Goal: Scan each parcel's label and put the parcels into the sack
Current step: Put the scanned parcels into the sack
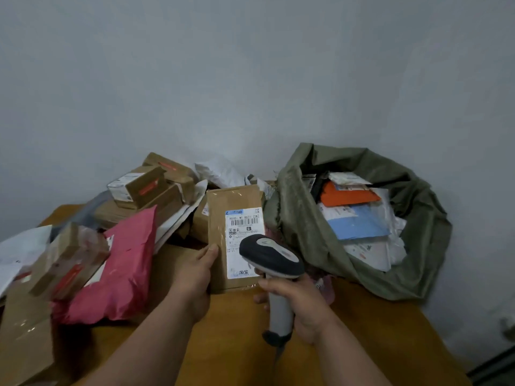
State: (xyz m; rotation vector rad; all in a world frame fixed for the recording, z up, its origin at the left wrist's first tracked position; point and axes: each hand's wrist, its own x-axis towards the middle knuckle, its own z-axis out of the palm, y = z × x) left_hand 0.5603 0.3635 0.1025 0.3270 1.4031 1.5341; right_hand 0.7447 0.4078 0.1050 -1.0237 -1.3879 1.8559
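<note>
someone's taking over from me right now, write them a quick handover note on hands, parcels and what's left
Left hand holds the brown parcel upright on the table, label facing you.
Right hand grips the scanner, head aimed at that label.
Green sack stands open on the right with several parcels already inside.
Whether this label has registered cannot be told.
Left: the pile at the left, pink mailer and boxes included, is not yet in the sack.

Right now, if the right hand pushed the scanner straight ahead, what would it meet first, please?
Most likely the white shipping label on the brown parcel held by the left hand; the barcode scanner in the right hand overlaps it, though depth is unclear.
</note>
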